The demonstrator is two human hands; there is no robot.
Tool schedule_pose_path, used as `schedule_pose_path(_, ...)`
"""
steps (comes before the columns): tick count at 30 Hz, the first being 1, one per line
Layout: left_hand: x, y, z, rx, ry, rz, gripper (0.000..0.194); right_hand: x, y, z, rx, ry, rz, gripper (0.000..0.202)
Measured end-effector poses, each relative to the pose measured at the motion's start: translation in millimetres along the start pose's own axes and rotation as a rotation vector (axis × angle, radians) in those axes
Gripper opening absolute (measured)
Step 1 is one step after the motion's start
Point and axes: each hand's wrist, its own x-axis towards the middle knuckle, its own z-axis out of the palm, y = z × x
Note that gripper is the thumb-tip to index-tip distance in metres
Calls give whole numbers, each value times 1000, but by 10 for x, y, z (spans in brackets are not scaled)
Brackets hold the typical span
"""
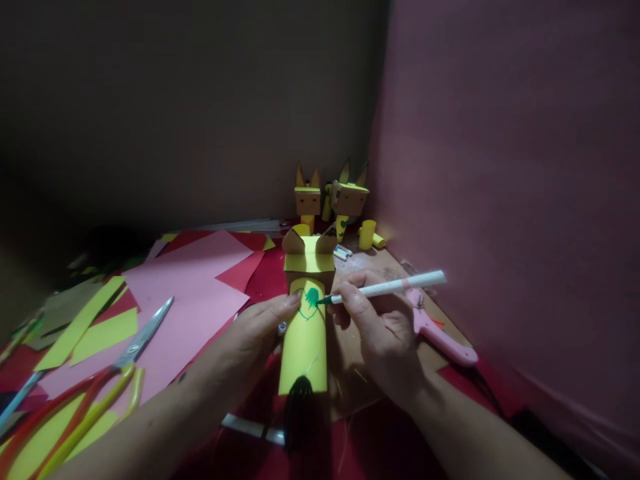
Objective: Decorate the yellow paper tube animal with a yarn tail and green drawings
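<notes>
My left hand (260, 327) grips a yellow paper animal figure (304, 353) from its left side, thumb pressed on the tube body. The figure has a box head with two brown ears, and a black tassel (299, 407) hangs at its near end. On the body is a green heart outline (311, 298), partly filled in at its upper right. My right hand (383, 327) pinches a white felt-tip marker (390, 285), its green tip at the filled part of the heart.
Scissors (130, 357) with red and yellow handles lie on pink paper (200, 287) at the left. Two similar box-headed figures (307, 200) stand at the back. A pink glue gun (440, 333) rests at the right, beside the pink wall (510, 200). Yellow tubes (367, 235) sit behind.
</notes>
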Motion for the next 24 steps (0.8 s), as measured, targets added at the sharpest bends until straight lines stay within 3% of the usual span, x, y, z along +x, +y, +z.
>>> schedule_pose_path(4, 5, -14, -9, 27, 40, -7, 34, -4, -7, -5, -11, 1, 20, 25)
schedule_pose_path(16, 51, -42, -104, 29, 0, -59, 40, -50, 0, -15, 18, -20, 1, 24)
schedule_pose_path(24, 55, -66, -111, 8, -6, -6, 35, -30, 10, -35, -47, -13, 9, 25)
